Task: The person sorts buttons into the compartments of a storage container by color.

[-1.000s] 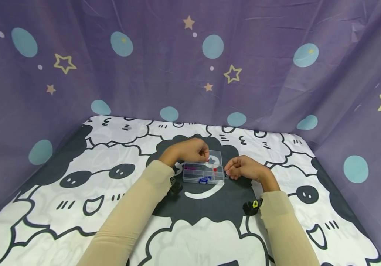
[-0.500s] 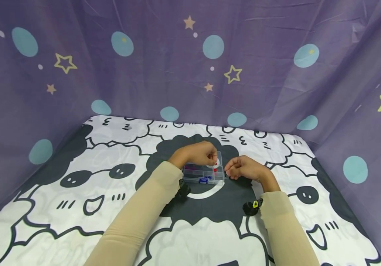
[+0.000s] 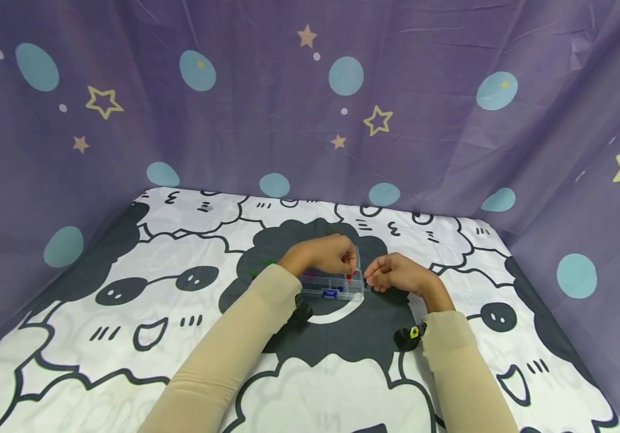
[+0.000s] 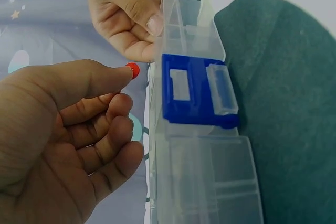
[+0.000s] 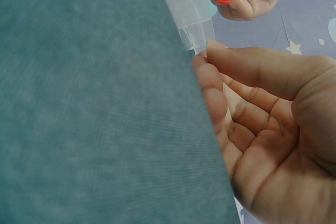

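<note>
Pinching red bead (image 4: 133, 70) (left hand (image 4: 63, 129))

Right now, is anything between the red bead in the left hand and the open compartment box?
Nothing visible blocks it. The left hand pinches the red bead right beside the clear compartment box, whose lid stands open. The right hand steadies the box's right end, off to the side of the bead.

Left hand (image 4: 68, 129) pinching (fingers curled); right hand (image 5: 262, 124) seemingly pinching.

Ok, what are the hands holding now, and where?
Left hand pinches a small red bead at its fingertips; right hand grips the clear box at its end.
</note>
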The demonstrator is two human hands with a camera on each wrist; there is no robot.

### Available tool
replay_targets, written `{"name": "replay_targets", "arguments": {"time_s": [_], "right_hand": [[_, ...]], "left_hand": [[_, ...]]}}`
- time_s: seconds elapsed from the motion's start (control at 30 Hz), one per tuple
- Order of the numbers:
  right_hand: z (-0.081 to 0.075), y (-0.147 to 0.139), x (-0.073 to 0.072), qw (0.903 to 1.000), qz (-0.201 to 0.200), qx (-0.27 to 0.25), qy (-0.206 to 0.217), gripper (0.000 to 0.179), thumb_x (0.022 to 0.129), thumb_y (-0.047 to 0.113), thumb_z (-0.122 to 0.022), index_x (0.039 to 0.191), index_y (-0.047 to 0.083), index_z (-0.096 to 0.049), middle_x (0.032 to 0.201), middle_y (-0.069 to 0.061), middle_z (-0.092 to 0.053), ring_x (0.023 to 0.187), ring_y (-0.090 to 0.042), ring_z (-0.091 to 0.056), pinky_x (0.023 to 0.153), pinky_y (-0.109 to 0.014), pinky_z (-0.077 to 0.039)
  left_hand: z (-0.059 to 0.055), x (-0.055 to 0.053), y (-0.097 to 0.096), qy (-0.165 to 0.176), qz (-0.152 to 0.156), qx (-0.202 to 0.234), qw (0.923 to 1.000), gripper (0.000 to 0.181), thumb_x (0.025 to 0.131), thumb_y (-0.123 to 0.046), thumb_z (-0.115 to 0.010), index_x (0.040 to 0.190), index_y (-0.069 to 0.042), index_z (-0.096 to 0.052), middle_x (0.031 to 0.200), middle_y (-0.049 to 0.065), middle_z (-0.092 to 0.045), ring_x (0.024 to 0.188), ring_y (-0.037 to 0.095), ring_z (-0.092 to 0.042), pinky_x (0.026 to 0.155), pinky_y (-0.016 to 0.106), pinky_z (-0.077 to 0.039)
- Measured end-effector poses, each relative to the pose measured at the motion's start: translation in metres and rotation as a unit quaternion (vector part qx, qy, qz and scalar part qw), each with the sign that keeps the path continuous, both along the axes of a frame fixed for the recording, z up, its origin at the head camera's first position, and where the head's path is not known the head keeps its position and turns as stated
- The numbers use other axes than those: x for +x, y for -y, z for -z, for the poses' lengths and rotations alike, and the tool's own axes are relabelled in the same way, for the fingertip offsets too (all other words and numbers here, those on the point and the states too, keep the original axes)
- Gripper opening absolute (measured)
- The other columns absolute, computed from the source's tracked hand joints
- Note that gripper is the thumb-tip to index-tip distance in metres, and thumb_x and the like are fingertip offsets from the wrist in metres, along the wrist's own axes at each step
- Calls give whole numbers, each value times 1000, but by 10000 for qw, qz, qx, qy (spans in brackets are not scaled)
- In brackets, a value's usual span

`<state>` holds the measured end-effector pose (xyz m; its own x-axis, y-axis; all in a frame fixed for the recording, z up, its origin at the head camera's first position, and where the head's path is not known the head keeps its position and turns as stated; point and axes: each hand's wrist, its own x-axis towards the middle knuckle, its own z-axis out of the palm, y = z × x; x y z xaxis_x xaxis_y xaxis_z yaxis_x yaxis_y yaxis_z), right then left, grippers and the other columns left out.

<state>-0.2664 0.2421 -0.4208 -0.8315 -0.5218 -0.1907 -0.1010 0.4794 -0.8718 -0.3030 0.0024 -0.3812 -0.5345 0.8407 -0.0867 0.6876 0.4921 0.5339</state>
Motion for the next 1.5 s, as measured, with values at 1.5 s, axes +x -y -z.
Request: {"name": "replay_targets", "arguments": {"time_s": [1.5], "right_hand": [[1,0,1,10000,45,-5,41,18,96,2,-64,111,-8,-68,94,-11,-72,78,-20,-65,72,-33,-56]], "left_hand": [[-5,-2,69,-165,-533,6,9984,13,98,-8,-65,92,-4,-76,73,-3,-63,59,9,-47,60,26,-43]]}}
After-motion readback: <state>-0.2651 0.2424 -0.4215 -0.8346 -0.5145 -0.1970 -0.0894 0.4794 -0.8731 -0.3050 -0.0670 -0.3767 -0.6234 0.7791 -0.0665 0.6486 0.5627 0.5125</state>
